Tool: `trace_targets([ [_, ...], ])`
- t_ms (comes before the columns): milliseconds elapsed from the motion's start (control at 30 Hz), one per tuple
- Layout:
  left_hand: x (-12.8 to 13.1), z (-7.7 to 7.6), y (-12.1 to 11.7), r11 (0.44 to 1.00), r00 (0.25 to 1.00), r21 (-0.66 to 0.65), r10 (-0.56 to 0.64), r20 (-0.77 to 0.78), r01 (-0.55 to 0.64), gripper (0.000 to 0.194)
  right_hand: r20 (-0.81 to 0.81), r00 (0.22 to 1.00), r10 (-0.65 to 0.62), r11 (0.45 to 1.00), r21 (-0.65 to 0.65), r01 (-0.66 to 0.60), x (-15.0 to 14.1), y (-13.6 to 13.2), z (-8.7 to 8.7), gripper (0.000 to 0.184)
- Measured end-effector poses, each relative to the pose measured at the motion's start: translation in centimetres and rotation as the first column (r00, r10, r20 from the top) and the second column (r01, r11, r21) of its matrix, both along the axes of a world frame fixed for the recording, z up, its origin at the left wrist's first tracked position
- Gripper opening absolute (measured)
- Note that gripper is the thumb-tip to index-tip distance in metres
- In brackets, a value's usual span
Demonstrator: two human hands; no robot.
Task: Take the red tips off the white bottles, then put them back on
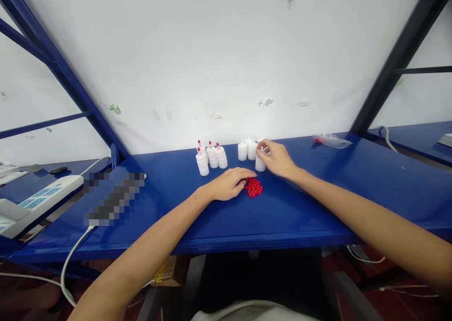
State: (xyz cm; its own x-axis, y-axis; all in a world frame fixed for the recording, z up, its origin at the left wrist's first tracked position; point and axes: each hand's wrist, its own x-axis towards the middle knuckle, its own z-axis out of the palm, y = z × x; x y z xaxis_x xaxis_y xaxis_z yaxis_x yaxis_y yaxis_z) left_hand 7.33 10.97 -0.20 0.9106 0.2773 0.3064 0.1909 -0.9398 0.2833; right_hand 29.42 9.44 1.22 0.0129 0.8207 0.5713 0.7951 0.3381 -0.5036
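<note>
My left hand rests low over the table, its fingers stretched out and its thumb apart at the upper left edge of a pile of small red caps. My right hand has thumb and fingers closed around the top of a white plastic bottle, which is upright; the fingers hide its upper end. Just left of that bottle, several white bottles stand grouped, with no red on them. Farther left is a cluster of several white bottles with red tips.
The blue table runs along a white wall. A clear plastic bag with something red inside lies at the back right. At left are a pixelated dark object with a white cable and a white power strip. Blue frame posts flank the table.
</note>
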Motion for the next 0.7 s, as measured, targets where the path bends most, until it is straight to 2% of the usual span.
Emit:
trace_targets([
  [200, 0.1, 0.2, 0.0, 1.000, 1.000, -0.001, 0.025, 0.010, -0.025, 0.032, -0.191, 0.968, 0.163, 0.977, -0.105, -0.185, -0.7, -0.2, -0.6, 0.020],
  [333, 0.2, 0.2, 0.1, 0.999, 0.999, 0.018, 0.046, 0.028, -0.046, 0.026, -0.387, 0.878, 0.282, 0.904, -0.200, -0.378, -1.3, -0.3, -0.7, 0.026],
  [400, 0.2, 0.1, 0.2, 0.998, 0.997, 0.031, 0.061, 0.039, -0.062, 0.024, -0.430, 0.847, 0.311, 0.871, -0.228, -0.436, -1.5, -0.5, -0.4, 0.029],
  [500, 0.2, 0.0, 0.4, 0.996, 0.995, 0.042, 0.074, 0.065, -0.077, 0.020, -0.386, 0.858, 0.339, 0.858, -0.247, -0.450, -1.7, -0.9, -0.2, 0.030],
  [700, 0.1, 0.0, 0.3, 0.996, 0.991, 0.007, 0.090, 0.103, -0.091, 0.017, -0.246, 0.896, 0.368, 0.876, -0.230, -0.423, -1.7, -0.9, -0.2, 0.026],
])
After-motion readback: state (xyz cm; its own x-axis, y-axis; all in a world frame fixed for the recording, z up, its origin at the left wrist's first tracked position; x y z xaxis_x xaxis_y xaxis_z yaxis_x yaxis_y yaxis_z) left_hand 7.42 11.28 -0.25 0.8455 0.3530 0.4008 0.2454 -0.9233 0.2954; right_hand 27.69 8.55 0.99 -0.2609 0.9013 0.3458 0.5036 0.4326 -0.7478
